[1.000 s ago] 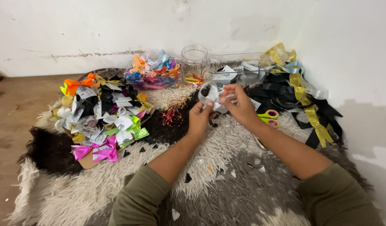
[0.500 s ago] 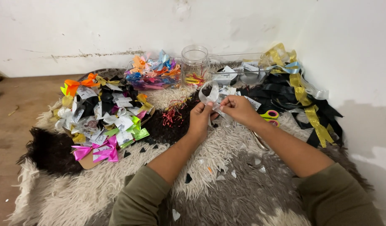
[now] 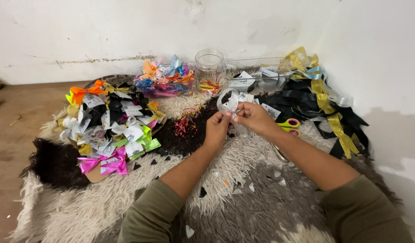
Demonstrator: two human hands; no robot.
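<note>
While both hands meet above the shaggy rug, the left hand and right hand pinch a looped silver ribbon, fingers closed on it. She seems to be forming a bow, though the folds are hard to see; next, the loops need holding steady. Scissors lie near.

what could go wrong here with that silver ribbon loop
The silver ribbon loop is pinched only at its base by the left hand and right hand, so it might spring open. The scissors lie close beside the right forearm and could get bumped.
</note>
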